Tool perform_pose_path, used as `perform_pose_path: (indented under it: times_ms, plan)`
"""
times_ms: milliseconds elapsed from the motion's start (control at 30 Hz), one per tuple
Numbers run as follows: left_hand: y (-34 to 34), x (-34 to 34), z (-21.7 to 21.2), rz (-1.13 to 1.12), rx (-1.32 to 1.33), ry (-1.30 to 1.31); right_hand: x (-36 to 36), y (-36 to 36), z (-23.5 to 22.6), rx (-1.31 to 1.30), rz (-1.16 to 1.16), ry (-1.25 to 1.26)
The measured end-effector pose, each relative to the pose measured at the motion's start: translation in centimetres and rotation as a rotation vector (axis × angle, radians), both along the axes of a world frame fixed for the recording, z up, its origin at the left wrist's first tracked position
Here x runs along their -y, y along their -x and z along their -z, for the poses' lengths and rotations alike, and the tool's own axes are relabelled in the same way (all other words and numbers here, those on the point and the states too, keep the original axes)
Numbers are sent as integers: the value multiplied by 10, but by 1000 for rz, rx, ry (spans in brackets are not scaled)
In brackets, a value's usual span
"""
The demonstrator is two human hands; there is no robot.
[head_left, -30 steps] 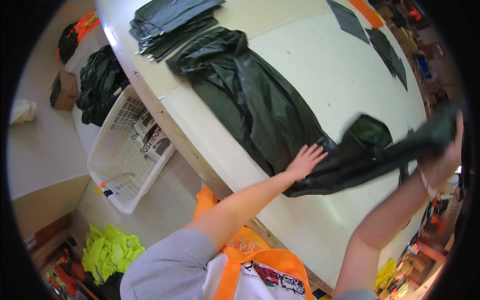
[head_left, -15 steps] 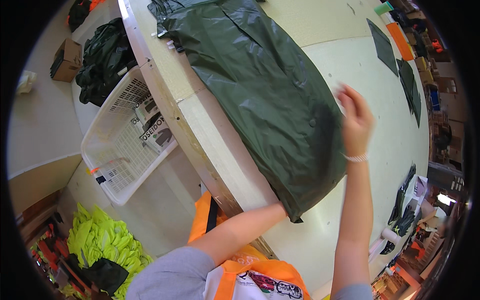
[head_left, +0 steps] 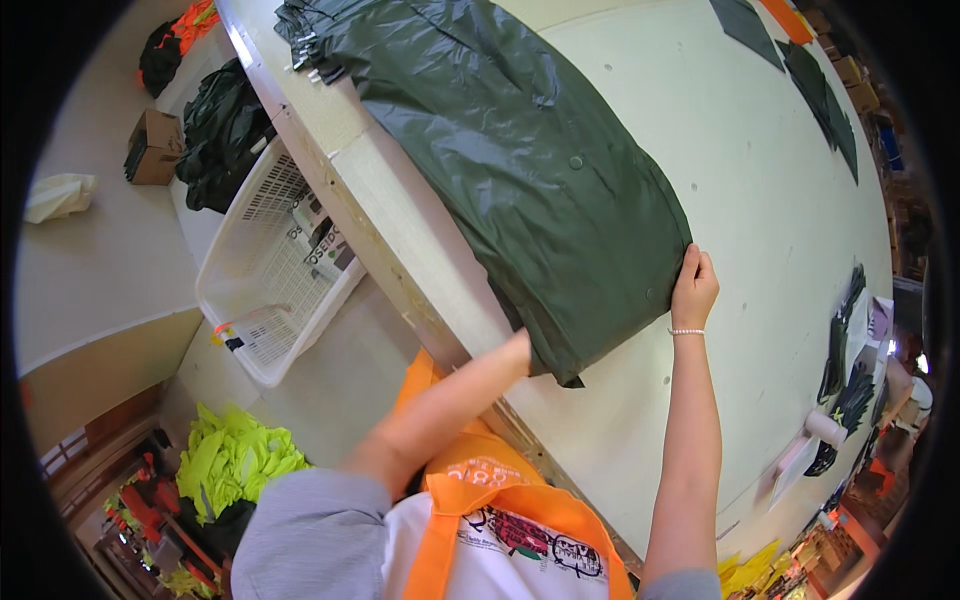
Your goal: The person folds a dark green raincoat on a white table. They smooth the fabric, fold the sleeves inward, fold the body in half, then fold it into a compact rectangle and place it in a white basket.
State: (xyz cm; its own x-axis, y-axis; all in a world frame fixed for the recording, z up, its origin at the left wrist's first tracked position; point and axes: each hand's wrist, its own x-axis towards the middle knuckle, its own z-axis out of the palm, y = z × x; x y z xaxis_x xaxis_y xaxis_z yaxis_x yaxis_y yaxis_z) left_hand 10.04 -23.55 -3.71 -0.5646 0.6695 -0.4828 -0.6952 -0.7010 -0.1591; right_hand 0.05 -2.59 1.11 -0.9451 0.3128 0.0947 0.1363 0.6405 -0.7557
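Note:
A glossy dark green rain jacket (head_left: 540, 190) with round snap buttons lies lengthwise on the pale work table (head_left: 750, 210). My right hand (head_left: 694, 288) pinches its right edge near the lower corner, thumb on top, a beaded bracelet at the wrist. My left hand (head_left: 517, 352) is at the jacket's near left corner, its fingers tucked behind the cloth and out of sight. That forearm is blurred.
Left of the table edge stands a white plastic basket (head_left: 270, 340) holding printed packets, with dark garments (head_left: 220, 135) and a cardboard box (head_left: 155, 145) beyond. Yellow-green clothing (head_left: 235, 455) is heaped lower left. Flat dark pieces (head_left: 825, 110) and black gloves (head_left: 853, 400) lie at the table's right.
My right hand has come down from over the jacket's right side and taken hold of its edge. My left hand stays at the near left corner. The whole view has shifted somewhat.

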Motion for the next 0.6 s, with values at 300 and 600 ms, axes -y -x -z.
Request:
perform_pose_path:
  times_ms: [300, 600]
  plan:
    - [-26, -30, -4, -123, -185, 228, 5, -71, 13, -3, -21, 59]
    - [-32, -25, -5, -100, -253, 215, -27, -63, -26, 596, -403, 466]
